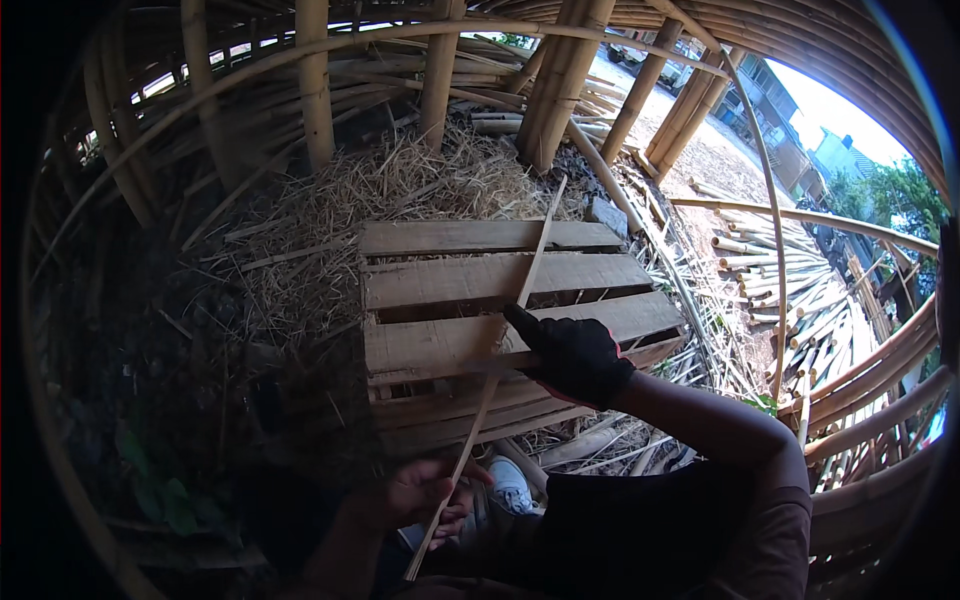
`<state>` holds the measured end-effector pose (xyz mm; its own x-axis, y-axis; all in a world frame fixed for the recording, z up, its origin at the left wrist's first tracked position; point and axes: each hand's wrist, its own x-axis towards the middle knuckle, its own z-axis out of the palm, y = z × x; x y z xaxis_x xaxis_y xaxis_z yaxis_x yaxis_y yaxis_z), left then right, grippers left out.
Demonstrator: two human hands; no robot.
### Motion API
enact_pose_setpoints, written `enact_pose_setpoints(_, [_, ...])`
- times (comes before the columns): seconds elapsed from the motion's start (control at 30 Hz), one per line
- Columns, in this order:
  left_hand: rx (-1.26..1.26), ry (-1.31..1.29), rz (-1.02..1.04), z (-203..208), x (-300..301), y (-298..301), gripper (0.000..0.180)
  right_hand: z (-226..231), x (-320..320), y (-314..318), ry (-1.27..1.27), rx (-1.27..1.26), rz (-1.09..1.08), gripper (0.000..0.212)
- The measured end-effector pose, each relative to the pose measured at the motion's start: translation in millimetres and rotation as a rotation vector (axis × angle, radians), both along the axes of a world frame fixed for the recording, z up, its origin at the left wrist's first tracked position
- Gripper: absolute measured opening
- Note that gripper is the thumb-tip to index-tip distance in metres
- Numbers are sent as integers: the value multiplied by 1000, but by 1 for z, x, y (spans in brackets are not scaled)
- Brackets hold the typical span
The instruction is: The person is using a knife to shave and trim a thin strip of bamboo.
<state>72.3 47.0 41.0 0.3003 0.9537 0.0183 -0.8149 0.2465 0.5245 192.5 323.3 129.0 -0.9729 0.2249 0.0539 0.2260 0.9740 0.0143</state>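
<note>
A long, thin bamboo strip (465, 450) slants from my lap up across a low slatted wooden stand (440, 240). My left hand (425, 495), bare, is closed round its lower part, close to my body. Over the front slat is my right hand (580, 360) in a black glove. Its fingers are curled, with the thumb stretched along toward the strip. Beside the glove, a blurred, thin blade-like edge seems to cross the strip; what the glove grips is mostly hidden. Beyond the hand, the strip's far end reaches past the back slat.
Dry straw and shavings (430, 185) are heaped behind the stand. Upright bamboo posts (313, 90) stand farther back. Cut bamboo poles (790, 270) lie piled at the right, near curved bamboo rails (880, 430). My sneaker (511, 487) is below the stand's front edge.
</note>
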Motion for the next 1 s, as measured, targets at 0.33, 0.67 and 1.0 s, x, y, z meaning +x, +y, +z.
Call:
enact_pose_setpoints(0.33, [136, 150, 198, -10, -42, -14, 70, 5, -8, 18, -14, 57, 164, 28])
enact_pose_setpoints(0.67, [477, 982, 1267, -20, 0, 22, 83, 25, -24, -37, 174, -51, 321, 20])
enact_pose_setpoints(1.0, [210, 697, 983, -8, -21, 7, 93, 17, -31, -21, 98, -61, 158, 23])
